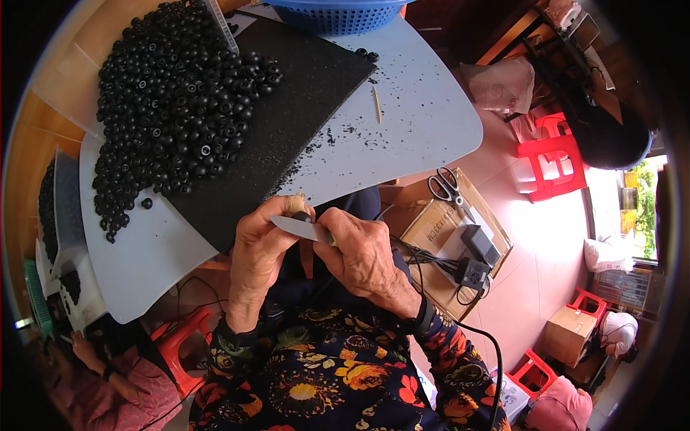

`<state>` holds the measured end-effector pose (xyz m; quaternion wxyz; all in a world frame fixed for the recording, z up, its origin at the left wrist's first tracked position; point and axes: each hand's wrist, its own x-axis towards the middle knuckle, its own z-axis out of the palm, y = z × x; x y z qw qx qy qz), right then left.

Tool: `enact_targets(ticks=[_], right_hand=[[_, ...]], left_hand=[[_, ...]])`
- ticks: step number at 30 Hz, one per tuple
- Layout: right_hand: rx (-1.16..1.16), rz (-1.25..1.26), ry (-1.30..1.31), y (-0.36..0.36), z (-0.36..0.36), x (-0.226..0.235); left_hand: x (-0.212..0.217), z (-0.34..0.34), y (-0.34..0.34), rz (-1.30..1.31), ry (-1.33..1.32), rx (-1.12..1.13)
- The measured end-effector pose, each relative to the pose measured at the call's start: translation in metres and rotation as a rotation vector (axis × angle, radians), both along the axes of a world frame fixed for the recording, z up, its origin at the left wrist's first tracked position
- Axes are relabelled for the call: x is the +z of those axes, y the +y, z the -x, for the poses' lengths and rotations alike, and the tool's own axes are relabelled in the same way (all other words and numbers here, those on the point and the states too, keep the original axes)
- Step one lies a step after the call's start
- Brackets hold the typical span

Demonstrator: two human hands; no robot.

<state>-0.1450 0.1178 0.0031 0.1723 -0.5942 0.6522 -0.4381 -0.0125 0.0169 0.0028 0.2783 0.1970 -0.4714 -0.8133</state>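
Observation:
Between the fingers of my left hand is a small round black piece, mostly covered by fingers and blade. A tan wrap sits on one of that hand's fingertips. My right hand is closed around a small knife, whose short silver blade points left and lies against or just in front of the piece; its handle is largely hidden in the palm. Both hands are close together at the near table edge. Beyond them, many similar black pieces are heaped on a dark mat.
Black shavings and a thin wooden stick lie on the pale table. A blue basket stands at the far edge. To the right, a cardboard box bears scissors, adapters and cables. Another person sits at lower left.

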Motion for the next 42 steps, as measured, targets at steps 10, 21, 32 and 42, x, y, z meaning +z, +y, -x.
enact_targets(ticks=[10,21,32,42], right_hand=[[0.008,-0.031,0.025,0.000,0.002,0.003],[0.017,-0.023,0.055,0.000,0.003,0.007],[-0.099,-0.079,-0.359,-0.001,-0.006,0.005],[-0.055,-0.022,-0.201,0.003,-0.014,0.004]], left_hand=[[0.001,0.001,0.002,-0.014,-0.016,0.022],[0.011,0.003,0.006,0.002,-0.042,0.050],[0.014,-0.002,0.009,0.027,-0.015,0.047],[0.013,0.003,0.011,-0.063,-0.011,0.074]])
